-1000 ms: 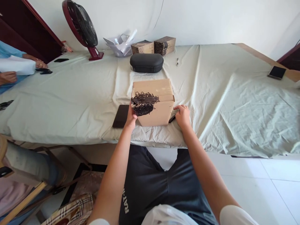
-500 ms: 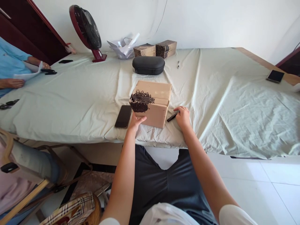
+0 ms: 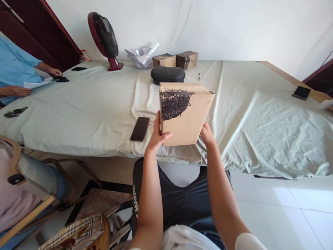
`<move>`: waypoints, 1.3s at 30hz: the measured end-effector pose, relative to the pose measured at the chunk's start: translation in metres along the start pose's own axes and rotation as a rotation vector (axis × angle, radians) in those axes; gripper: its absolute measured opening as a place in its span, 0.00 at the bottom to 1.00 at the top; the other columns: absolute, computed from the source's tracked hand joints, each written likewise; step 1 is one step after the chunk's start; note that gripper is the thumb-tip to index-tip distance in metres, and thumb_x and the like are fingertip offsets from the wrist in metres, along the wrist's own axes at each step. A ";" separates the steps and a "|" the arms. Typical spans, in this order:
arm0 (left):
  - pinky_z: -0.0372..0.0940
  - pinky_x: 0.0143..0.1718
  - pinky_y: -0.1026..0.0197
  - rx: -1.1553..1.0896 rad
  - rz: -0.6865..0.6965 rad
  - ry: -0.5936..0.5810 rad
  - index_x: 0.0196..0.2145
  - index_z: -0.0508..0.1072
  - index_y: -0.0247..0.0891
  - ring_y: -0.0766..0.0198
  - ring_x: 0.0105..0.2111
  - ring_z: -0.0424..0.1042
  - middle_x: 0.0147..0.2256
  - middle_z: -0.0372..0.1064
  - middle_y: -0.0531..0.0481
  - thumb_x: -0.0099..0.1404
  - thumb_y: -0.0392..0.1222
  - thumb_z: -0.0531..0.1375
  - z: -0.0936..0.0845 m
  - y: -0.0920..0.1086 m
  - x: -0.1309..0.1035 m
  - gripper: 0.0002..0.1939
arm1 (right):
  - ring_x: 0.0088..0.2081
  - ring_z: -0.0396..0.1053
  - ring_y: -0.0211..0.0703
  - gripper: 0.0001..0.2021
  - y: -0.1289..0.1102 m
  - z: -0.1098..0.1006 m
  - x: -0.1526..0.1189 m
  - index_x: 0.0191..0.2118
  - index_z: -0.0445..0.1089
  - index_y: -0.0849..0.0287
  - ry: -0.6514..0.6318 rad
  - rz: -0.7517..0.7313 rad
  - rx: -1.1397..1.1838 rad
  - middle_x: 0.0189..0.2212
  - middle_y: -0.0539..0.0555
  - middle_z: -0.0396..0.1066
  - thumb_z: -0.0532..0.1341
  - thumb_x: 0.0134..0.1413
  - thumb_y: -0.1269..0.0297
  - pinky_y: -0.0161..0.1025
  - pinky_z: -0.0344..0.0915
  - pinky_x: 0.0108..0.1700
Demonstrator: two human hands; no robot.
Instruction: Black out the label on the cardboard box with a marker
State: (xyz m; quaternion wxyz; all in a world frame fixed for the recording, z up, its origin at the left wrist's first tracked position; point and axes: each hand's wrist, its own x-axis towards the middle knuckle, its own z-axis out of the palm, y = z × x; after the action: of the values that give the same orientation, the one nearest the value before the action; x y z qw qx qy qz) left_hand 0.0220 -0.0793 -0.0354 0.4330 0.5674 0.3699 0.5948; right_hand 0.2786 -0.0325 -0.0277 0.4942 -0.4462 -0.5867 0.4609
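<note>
A cardboard box [image 3: 186, 119] with dark scribbles over its upper left corner is tilted up above the front of the cloth-covered table. My left hand [image 3: 157, 135] grips its left side, thumb across the near face and fingers along the side. Behind the lower right edge of the box is my right hand [image 3: 206, 133]; its fingers are mostly hidden, so its hold cannot be made out. The black pen is out of sight. A dark smartphone [image 3: 140, 128] lies on the cloth to the left of my left hand.
Behind the box sit a black hard case [image 3: 168, 74], two scribbled boxes [image 3: 186, 59], a clear plastic basket [image 3: 142, 59] and a fan [image 3: 105, 38]. A tablet [image 3: 301, 92] lies far right. At left, a person in a blue shirt [image 3: 18, 66] holds paper.
The box has been lifted and tipped up toward me, shifting right, with my left hand on it. My right hand has gone behind its right edge. The pen is no longer visible.
</note>
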 end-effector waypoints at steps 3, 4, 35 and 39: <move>0.64 0.73 0.43 -0.060 0.002 0.048 0.79 0.46 0.56 0.40 0.75 0.61 0.76 0.57 0.43 0.59 0.73 0.69 0.010 0.010 -0.019 0.60 | 0.54 0.79 0.61 0.22 -0.009 0.005 -0.033 0.51 0.80 0.48 -0.006 0.037 0.229 0.48 0.55 0.82 0.59 0.65 0.41 0.55 0.77 0.53; 0.64 0.73 0.43 -0.071 -0.001 0.075 0.79 0.46 0.56 0.40 0.75 0.61 0.75 0.57 0.43 0.59 0.74 0.69 0.015 0.011 -0.026 0.60 | 0.59 0.77 0.61 0.26 -0.008 0.009 -0.045 0.58 0.78 0.46 0.016 0.015 0.313 0.57 0.55 0.80 0.58 0.65 0.38 0.56 0.76 0.56; 0.48 0.80 0.45 0.072 0.154 0.073 0.81 0.37 0.54 0.46 0.79 0.52 0.77 0.53 0.40 0.55 0.62 0.78 -0.008 0.085 -0.059 0.71 | 0.45 0.80 0.52 0.30 -0.043 0.014 -0.079 0.47 0.79 0.45 0.207 -0.222 0.605 0.45 0.50 0.84 0.79 0.33 0.47 0.47 0.79 0.49; 0.53 0.78 0.45 -0.005 0.198 0.062 0.80 0.31 0.58 0.47 0.79 0.51 0.80 0.46 0.44 0.57 0.62 0.77 -0.003 0.088 -0.060 0.73 | 0.52 0.81 0.52 0.31 -0.041 0.022 -0.077 0.47 0.79 0.41 0.210 -0.206 0.695 0.49 0.48 0.84 0.80 0.32 0.43 0.47 0.79 0.55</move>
State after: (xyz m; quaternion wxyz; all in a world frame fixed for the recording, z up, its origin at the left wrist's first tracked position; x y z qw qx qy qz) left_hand 0.0092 -0.1661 0.0253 0.3619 0.5814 0.3235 0.6529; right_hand 0.2632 -0.1178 -0.0020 0.7173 -0.2353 -0.3833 0.5321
